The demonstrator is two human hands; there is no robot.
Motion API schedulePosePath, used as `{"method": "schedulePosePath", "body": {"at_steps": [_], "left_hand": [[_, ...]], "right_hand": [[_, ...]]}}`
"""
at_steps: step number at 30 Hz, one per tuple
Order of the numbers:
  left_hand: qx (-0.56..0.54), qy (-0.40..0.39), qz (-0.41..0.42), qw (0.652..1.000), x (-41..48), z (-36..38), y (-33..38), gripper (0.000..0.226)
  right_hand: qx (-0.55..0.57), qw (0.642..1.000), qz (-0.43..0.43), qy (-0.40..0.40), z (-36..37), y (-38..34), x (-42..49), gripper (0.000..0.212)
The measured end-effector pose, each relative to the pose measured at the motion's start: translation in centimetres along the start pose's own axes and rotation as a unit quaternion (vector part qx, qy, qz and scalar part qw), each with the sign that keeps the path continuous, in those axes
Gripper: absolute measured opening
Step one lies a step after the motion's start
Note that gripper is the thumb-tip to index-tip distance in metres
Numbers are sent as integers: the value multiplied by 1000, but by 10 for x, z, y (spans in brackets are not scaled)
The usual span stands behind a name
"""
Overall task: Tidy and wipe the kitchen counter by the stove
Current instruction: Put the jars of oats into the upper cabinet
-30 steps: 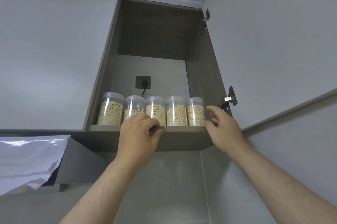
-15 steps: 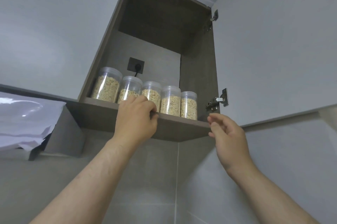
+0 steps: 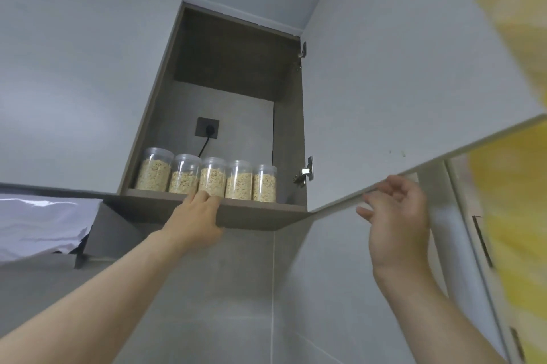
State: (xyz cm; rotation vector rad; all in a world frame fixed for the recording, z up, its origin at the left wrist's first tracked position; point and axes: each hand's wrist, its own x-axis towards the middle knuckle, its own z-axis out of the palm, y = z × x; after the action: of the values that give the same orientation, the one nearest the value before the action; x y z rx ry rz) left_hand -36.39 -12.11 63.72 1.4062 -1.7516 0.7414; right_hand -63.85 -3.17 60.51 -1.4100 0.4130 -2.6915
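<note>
An upper wall cabinet (image 3: 236, 212) stands open above me. Several clear jars of oat-like grain (image 3: 210, 177) line the front of its shelf in a row. My left hand (image 3: 198, 218) rests on the shelf's front edge, its fingertips just in front of the middle jars, holding nothing. My right hand (image 3: 396, 215) is at the lower edge of the open grey cabinet door (image 3: 399, 82). Its fingers curl up at that edge, and whether they grip it is blurred.
A black socket with a plugged-in cable (image 3: 208, 128) sits on the cabinet's back wall. A range hood wrapped in white plastic (image 3: 41, 227) juts out at the left. Grey wall tiles (image 3: 251, 289) fill the space below. A yellow blur (image 3: 515, 186) lies at the right.
My right hand has moved away from the rightmost jar, down and to the right, to the lower edge of the door. My left hand has stayed on the shelf edge. The view has tilted.
</note>
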Motion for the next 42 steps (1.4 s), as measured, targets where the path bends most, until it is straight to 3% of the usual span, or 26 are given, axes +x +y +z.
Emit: {"method": "schedulePosePath", "body": {"at_steps": [4, 7, 9, 12, 15, 20, 25, 29, 30, 33, 37, 40, 42], "left_hand": [[-58, -15, 54, 997, -38, -13, 33, 64], [-65, 21, 98, 993, -58, -29, 54, 60], [-62, 49, 126, 989, -68, -45, 63, 56], [-60, 76, 145, 985, -78, -70, 69, 49], [-53, 97, 133, 985, -88, -92, 60, 50], [-30, 112, 73, 991, -102, -113, 25, 50], [-34, 110, 10, 993, -107, -118, -13, 52], [-52, 112, -29, 992, -105, -114, -40, 51], [-53, 112, -34, 992, -104, -111, -46, 50], [-53, 109, -34, 992, -103, -105, -66, 49], [-55, 104, -29, 993, -97, -101, -97, 49], [-52, 100, -34, 993, -89, -102, -126, 51], [-50, 101, -37, 993, -83, -105, -143, 51]], "right_hand": [[22, 997, -70, 31, -19, -33, 6, 34], [39, 995, -95, 16, -23, -59, 16, 11], [51, 996, -76, 24, -25, -73, 24, 16], [161, 986, -27, 9, -27, -84, 33, 19], [186, 982, -9, -18, -25, -83, 34, 19], [131, 990, -26, -50, -10, -87, 15, 27], [46, 988, -113, -95, 11, -93, -7, 36], [-15, 979, -177, -104, 34, -89, -18, 24], [-14, 978, -175, -112, 40, -85, -19, 28], [-23, 974, -180, -133, 60, -75, -26, 69], [31, 967, -170, -187, 96, -69, -42, 70], [0, 957, -193, -215, 122, -59, -50, 64], [-36, 949, -210, -231, 136, -49, -51, 76]]}}
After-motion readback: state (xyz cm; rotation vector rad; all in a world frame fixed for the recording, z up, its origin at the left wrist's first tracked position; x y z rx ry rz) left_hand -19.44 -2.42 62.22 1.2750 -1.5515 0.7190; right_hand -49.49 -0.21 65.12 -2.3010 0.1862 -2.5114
